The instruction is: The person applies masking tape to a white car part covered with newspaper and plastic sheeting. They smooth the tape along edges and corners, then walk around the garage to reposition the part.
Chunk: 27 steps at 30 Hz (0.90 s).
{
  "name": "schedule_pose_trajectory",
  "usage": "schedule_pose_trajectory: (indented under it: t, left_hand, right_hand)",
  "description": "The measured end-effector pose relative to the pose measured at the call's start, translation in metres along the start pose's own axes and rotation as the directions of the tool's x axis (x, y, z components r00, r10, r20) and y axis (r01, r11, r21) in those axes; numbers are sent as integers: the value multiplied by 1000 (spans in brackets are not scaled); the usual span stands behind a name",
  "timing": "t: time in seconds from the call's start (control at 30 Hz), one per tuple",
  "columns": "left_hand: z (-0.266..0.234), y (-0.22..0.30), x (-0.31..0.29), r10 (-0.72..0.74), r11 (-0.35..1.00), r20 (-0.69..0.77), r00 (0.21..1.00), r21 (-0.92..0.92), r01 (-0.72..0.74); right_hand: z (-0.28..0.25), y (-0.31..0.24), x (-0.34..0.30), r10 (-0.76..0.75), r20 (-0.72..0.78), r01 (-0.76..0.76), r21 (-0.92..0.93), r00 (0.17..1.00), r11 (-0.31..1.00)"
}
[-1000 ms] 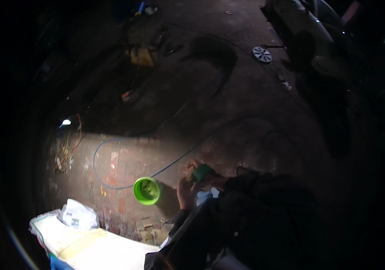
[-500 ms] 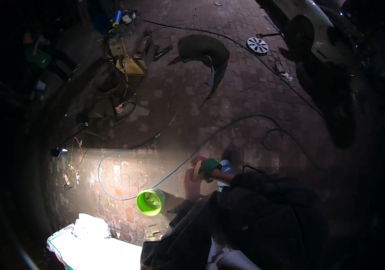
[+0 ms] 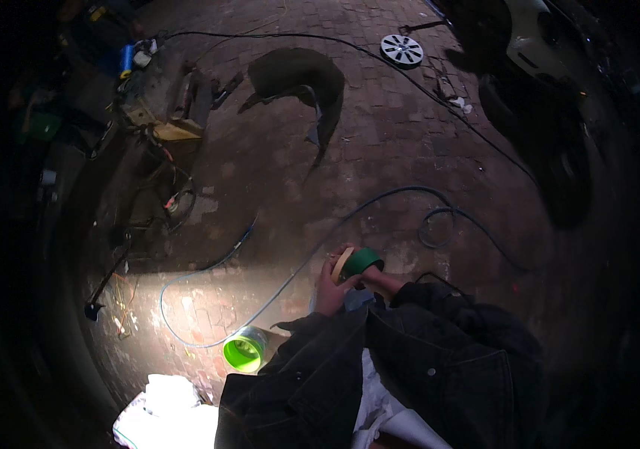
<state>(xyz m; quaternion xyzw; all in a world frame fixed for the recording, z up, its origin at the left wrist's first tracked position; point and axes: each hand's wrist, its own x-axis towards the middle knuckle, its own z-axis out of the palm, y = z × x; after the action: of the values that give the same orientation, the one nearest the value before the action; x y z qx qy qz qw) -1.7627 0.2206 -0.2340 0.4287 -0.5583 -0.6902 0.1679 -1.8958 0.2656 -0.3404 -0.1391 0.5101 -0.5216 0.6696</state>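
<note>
My left hand [image 3: 327,293] is closed on the edge of a narrow beige ring, which looks like a roll of masking tape [image 3: 341,265]. Just right of it, a wider green tape roll [image 3: 365,260] sits at my right hand [image 3: 382,282]. That hand reaches up into or behind the green roll, so most of its fingers are hidden. Some fingertips show beyond the beige roll; whose they are is unclear. Both rolls are held close together in front of my dark jacket, with a light blue patch of something below them.
A lime-green bucket [image 3: 244,352] stands on the brick floor, with a blue hose [image 3: 301,271] curving past it. Brightly lit white material [image 3: 170,408] lies lower left. Farther off are a dark curved panel [image 3: 297,71], a wheel cover [image 3: 402,50], a boxy machine [image 3: 166,105] and a vehicle [image 3: 525,41].
My view has shifted, so the far objects sit farther left and higher. My hands and the two rolls have moved slightly right and up, and the green roll's round shape shows more clearly.
</note>
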Motion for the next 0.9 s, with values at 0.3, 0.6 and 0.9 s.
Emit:
schedule_pose_trajectory:
  t: [0.3,0.6,0.9]
  left_hand:
    - [34,60,156,88,995,181,980,37,-96]
    - [37,162,365,170,985,263,950,-74,-156]
    - [57,267,543,164,976,404,900,64,-207]
  right_hand:
    - [-76,-98,76,-251,-126,208,-279,960,937]
    - [-117,-294,190,-103,-191,72,-164,976,984]
    - [-186,-426,292,82,-308,-35,157,948,987]
